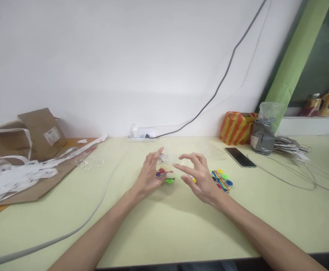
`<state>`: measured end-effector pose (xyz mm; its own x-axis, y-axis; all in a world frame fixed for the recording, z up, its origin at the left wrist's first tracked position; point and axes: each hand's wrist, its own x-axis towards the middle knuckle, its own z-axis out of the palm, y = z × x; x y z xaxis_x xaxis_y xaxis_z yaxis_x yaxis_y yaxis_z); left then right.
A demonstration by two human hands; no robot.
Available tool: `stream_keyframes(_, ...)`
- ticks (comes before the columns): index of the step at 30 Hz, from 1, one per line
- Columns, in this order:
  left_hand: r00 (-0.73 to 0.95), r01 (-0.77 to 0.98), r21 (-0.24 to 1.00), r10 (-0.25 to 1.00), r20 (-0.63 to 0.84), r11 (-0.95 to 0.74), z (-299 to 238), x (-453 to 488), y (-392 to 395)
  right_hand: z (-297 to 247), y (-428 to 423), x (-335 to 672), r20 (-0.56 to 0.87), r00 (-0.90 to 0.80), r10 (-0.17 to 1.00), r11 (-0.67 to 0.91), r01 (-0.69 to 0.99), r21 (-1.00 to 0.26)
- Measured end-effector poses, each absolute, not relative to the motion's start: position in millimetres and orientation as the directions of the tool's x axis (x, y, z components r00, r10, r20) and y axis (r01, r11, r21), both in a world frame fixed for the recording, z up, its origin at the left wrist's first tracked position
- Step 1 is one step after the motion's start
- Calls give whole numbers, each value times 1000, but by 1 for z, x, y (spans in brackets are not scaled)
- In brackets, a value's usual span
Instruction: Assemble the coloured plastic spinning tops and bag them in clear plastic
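Note:
My left hand [150, 172] is over the middle of the table, thumb and index finger apart. Just beyond its thumb is a small group of coloured pieces: a red round cap [162, 171], a thin red stick with an arrow-shaped tip [170, 172], a dark stick and a green-capped piece [170, 181]. The hand partly hides this group; I see nothing gripped. Facing it, my right hand [199, 177] holds nothing, its fingers spread. Beside its outer edge sits a second group with blue and yellow sticks [220, 180], a green cap [224, 176] and a blue cap [229, 183].
Clear plastic [167, 156] lies beyond my hands. A phone [240, 157], a striped bag [234, 128] and a grey bag [262, 136] are at the right. White strips [17, 177] and a cardboard box [40, 131] fill the left. A power strip [141, 137] stands against the wall.

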<state>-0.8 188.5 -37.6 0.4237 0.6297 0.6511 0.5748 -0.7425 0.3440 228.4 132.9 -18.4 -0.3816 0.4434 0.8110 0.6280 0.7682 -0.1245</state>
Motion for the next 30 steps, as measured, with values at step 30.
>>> stream_keyframes(30,291,628,358,634,716,-691,-36,-24,208,-42,166,221,393,-410,823,549,754,-361)
